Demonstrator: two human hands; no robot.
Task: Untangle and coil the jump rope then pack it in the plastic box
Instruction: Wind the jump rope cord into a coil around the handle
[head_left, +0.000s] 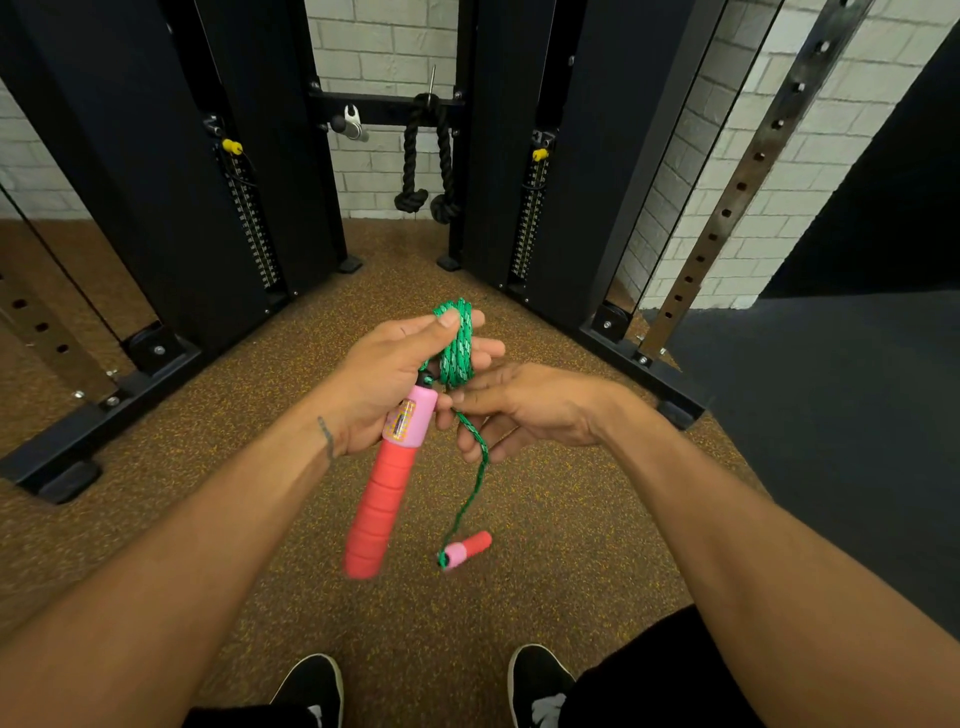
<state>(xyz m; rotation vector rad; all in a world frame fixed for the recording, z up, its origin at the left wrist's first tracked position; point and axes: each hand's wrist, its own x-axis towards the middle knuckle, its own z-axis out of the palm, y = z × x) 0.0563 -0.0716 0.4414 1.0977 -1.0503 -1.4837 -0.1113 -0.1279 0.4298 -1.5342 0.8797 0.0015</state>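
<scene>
The jump rope has a green braided cord (457, 348) and two red handles with pink caps. My left hand (384, 379) grips the first handle (387, 488) by its pink top, with several green loops wound over its fingers and pinned by the thumb. That handle points down toward me. My right hand (524, 410) pinches the loose cord just below the coil. From there the cord hangs down to the second handle (465, 550), which dangles above the floor. No plastic box is in view.
I stand on brown speckled rubber flooring (322, 597); my two black shoes (311, 691) show at the bottom. A black cable machine (171, 208) with weight stacks and a hanging black rope attachment (426, 161) stands ahead. A dark mat (831, 415) lies right.
</scene>
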